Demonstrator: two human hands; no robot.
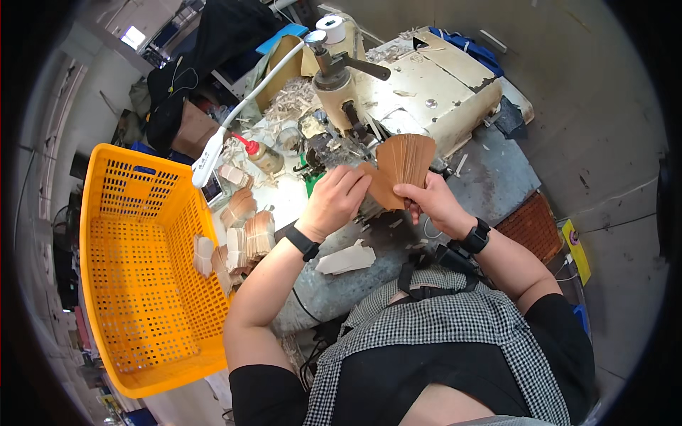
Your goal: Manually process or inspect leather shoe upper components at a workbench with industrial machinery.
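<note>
Brown stack (408,162) x1, pinched in R grip (442,206), L grip (332,200) pinching 1 pc (379,189), 1 yellow bin (170,372)

From twelve to four o'clock, a broad, smooth, grey-brown wall (604,85), crossed at three by a thin pale cable (639,183). Between two and three o'clock, a worn blue-grey worktable (501,170) with a scuffed surface. At ten o'clock, a white gooseneck lamp (210,157) with a curved stem, and bright white light on the tabletop below. Farther out towards ten, a glowing white rectangle (133,37) (window or screen, impossible to tell). At seven, a patch of pale floor (186,406).
</note>
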